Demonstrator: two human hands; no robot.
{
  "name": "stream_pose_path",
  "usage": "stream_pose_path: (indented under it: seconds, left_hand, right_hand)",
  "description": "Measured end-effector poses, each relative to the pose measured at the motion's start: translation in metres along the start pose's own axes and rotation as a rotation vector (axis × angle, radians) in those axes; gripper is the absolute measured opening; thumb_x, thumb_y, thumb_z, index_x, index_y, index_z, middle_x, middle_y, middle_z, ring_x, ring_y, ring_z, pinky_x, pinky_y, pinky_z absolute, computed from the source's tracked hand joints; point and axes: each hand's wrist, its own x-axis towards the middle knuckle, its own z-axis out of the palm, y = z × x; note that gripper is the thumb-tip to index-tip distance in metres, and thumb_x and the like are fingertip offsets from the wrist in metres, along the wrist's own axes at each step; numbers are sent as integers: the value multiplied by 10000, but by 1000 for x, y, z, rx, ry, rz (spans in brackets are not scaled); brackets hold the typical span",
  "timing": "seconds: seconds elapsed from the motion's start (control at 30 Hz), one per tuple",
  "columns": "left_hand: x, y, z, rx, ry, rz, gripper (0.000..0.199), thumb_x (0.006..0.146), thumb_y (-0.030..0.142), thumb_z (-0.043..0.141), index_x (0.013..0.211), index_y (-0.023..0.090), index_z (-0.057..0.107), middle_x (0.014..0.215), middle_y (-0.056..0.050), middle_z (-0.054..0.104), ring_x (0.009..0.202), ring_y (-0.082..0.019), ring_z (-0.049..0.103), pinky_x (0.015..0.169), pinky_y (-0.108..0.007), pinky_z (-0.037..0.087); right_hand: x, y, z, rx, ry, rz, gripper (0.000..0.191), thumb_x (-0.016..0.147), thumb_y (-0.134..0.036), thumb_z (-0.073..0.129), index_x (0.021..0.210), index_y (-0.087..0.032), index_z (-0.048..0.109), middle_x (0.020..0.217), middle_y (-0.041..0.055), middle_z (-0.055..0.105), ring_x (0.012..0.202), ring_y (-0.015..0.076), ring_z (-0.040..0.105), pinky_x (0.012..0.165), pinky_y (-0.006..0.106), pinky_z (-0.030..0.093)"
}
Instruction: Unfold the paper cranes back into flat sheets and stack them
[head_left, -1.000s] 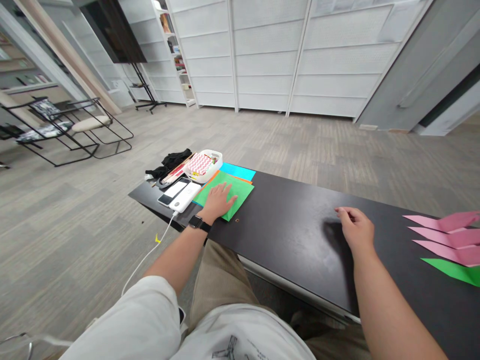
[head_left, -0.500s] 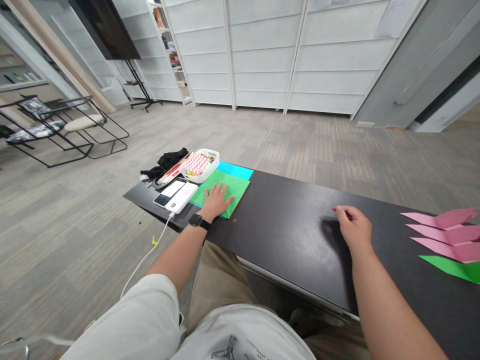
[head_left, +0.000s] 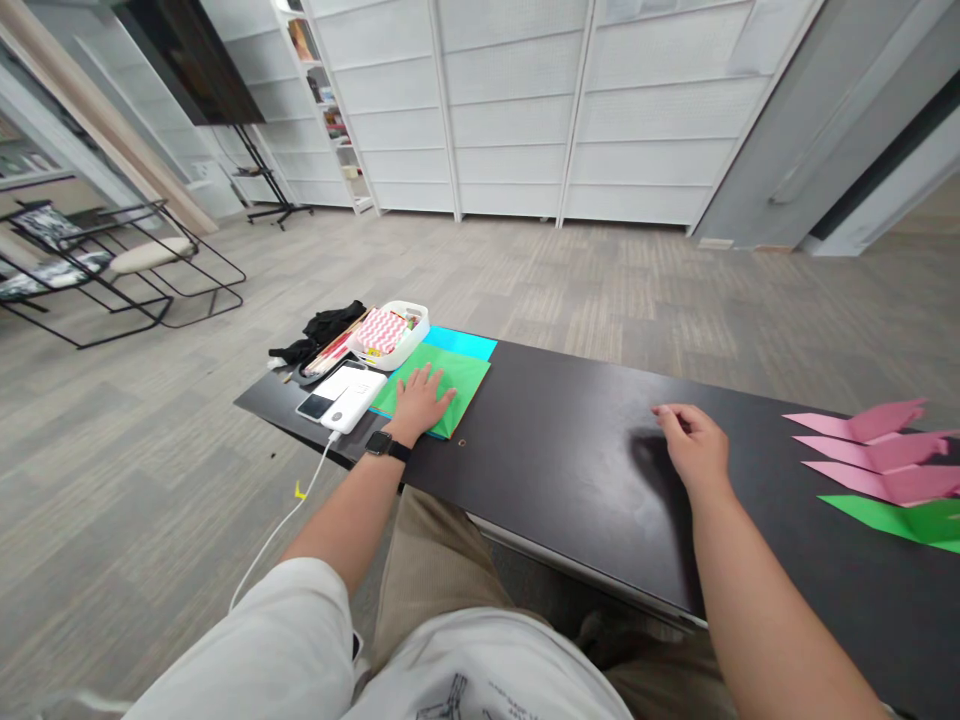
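Note:
My left hand (head_left: 420,402) lies flat with fingers spread on a stack of green paper (head_left: 466,375). Blue paper (head_left: 474,346) sticks out beneath the far side of the stack. Over the dark table, my right hand (head_left: 696,443) hovers with its fingers curled in, and I see nothing in them. Its shadow falls on the tabletop just to the left. Farther right stand several folded paper pieces in a row: pink ones (head_left: 874,452) behind and a green one (head_left: 892,518) in front, partly cut off by the picture's edge.
Left of the paper lie a white power bank (head_left: 358,402) with a cable and a phone (head_left: 319,404). A white basket (head_left: 420,335), a tray of sticks (head_left: 330,358) and black cloth (head_left: 330,325) sit behind them. A small ring (head_left: 462,442) lies on the table (head_left: 555,470).
The view has shifted slightly, so everything appears a little farther left. Both hands keep the same pose and place on and over the table.

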Motion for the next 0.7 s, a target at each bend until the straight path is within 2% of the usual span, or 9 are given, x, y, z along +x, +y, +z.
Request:
stream_pose_path:
  seconds: [0.1,0.2,0.3,0.37,0.43,0.53,0.63,0.7]
  left_hand:
    - [4,5,-6,-48,69,11,606,1052,539,519,1552,200,557,1715,-178,421,1569,-422,415,1274,-685,319]
    - [11,26,-12,-160,204,139,523,1044,471,553,1478,186,618,1640,-177,520,1520,-373,484,1285,-604,357]
    - [18,71,-14,-335,295,382,439,1053,415,542,1410,186,654,1525,-158,625,1449,-309,559,1274,-519,411]
    - [20,109,-9,-439,280,536,395,1051,377,549,1385,197,662,1456,-136,674,1398,-281,600,1253,-487,443]
    - [20,148,0,-503,218,650,361,1040,341,565,1357,208,675,1397,-118,709,1344,-275,635,1223,-484,473]
    - [20,197,17,-551,90,761,326,1018,312,585,1302,209,707,1336,-107,738,1276,-285,672,1180,-495,505]
    - [22,226,32,-634,19,787,295,1008,310,590,1243,213,739,1299,-98,753,1245,-284,688,1162,-493,515]
    - [23,234,40,-732,38,721,271,1007,311,579,1187,222,761,1250,-86,767,1201,-271,706,1117,-464,542]
  right_hand:
    - [0,-1,1,19,8,-22,316,904,-486,624,873,-229,807,908,80,787,854,263,704,808,395,500]
    - [0,-7,1,21,22,-47,320,919,-484,610,859,-228,794,890,78,782,833,257,693,794,395,508]
    - [-2,-17,-6,13,78,-105,295,934,-440,591,850,-229,778,885,80,778,807,244,682,754,383,519]
    - [-3,-22,-18,-7,171,-163,279,952,-412,575,848,-233,763,895,84,772,803,235,680,750,378,536]
    - [-5,-21,-39,-43,338,-186,274,977,-384,546,878,-239,756,929,87,765,874,240,697,786,378,558]
    - [-12,-6,-87,-140,655,-132,264,994,-353,519,988,-230,752,985,90,755,938,245,705,845,387,569]
    - [-28,23,-141,-271,939,-40,276,989,-328,495,1000,-222,749,1013,97,740,1017,261,703,951,425,555]
    - [-41,46,-170,-330,975,27,284,973,-344,512,957,-212,763,1105,127,728,1125,278,689,1049,459,526]
